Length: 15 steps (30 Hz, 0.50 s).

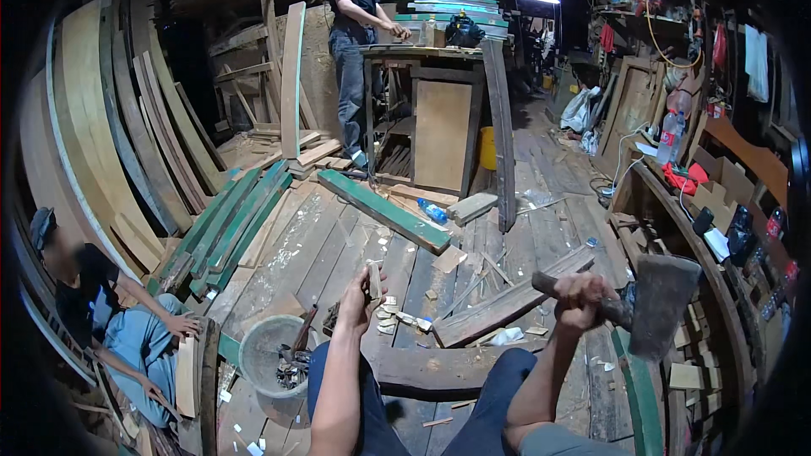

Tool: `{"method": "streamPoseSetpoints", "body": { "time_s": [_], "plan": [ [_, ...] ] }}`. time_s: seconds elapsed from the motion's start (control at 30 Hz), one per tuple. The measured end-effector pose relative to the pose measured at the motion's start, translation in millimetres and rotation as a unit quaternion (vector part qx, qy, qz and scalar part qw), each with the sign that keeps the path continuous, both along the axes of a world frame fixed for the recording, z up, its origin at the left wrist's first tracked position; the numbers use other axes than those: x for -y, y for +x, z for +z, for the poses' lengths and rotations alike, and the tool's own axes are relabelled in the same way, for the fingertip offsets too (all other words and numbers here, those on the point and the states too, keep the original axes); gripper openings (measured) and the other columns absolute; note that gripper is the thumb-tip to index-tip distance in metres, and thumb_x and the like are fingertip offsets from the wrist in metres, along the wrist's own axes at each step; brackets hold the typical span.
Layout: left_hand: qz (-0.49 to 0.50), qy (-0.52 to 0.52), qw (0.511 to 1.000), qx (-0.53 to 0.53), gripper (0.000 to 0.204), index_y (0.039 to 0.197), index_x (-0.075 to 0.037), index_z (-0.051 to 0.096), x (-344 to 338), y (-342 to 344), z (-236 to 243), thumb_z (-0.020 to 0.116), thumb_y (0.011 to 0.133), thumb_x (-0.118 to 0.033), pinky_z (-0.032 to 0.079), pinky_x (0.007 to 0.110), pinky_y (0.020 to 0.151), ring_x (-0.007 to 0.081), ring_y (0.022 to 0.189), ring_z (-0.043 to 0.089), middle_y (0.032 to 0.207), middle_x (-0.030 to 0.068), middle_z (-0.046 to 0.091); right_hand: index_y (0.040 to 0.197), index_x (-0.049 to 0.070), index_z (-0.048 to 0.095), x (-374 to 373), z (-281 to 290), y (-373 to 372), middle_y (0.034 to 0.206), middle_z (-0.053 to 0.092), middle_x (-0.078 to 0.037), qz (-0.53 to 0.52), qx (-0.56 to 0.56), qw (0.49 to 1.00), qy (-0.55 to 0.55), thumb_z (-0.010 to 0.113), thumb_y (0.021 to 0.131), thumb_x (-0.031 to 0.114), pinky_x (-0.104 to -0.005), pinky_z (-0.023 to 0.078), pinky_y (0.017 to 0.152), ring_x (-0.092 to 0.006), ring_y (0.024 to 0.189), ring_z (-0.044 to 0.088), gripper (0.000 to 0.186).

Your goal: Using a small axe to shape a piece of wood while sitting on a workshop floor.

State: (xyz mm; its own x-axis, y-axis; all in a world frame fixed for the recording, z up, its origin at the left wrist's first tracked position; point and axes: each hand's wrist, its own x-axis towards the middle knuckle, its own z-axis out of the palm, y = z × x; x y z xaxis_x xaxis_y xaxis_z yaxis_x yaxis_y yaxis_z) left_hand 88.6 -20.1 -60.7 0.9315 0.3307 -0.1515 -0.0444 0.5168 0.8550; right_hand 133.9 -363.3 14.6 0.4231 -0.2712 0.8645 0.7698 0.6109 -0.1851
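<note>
My left hand (358, 302) is raised above my left knee, its fingers closed round a small, pale piece of wood (375, 280) held upright. My right hand (581, 300) grips the dark handle of a hatchet (665, 308); its broad, worn blade points off to the right. Between my knees lies a thick wooden block (448, 369), its top edge rough. Pale wood chips (389, 312) are scattered on the floor just past my left hand. Neither the wood nor the hatchet touches the block.
A bucket (253, 363) of metal pieces stands by my left knee. One person (101, 304) sits at left holding a board; another (351, 51) stands at a bench (380, 51). Green planks (389, 211) and a beam (515, 300) lie ahead. A cluttered shelf (684, 211) runs along the right.
</note>
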Motion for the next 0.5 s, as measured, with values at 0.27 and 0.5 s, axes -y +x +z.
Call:
{"method": "streamPoseSetpoints", "body": {
  "time_s": [0.27,0.5],
  "plan": [
    [-0.014,-0.003,1.0,0.02,0.04,0.117,-0.005,0.055,5.0,4.1,8.3,0.045,0.094,-0.036,0.049,0.029,0.062,0.0146,0.072,0.059,0.096,0.0075,0.063,0.063,0.01,0.042,31.2,-85.0,85.9,0.055,0.04,-0.003,-0.085,0.074,0.993,0.045,0.049,0.088,0.014,-0.0306,0.032,0.047,-0.0148,0.049,0.04,0.026],
    [-0.038,0.025,0.999,-0.002,0.038,0.115,-0.006,0.054,7.4,18.4,-15.4,0.042,0.095,-0.036,0.049,0.027,0.061,0.0134,0.074,0.059,0.098,0.0067,0.062,0.067,0.018,0.048,-67.9,-126.2,93.1,0.048,0.033,0.007,0.035,-0.49,0.85,-0.188,0.056,0.091,0.027,-0.0258,0.025,0.036,-0.0071,0.036,0.03,0.027]
  ]
}}
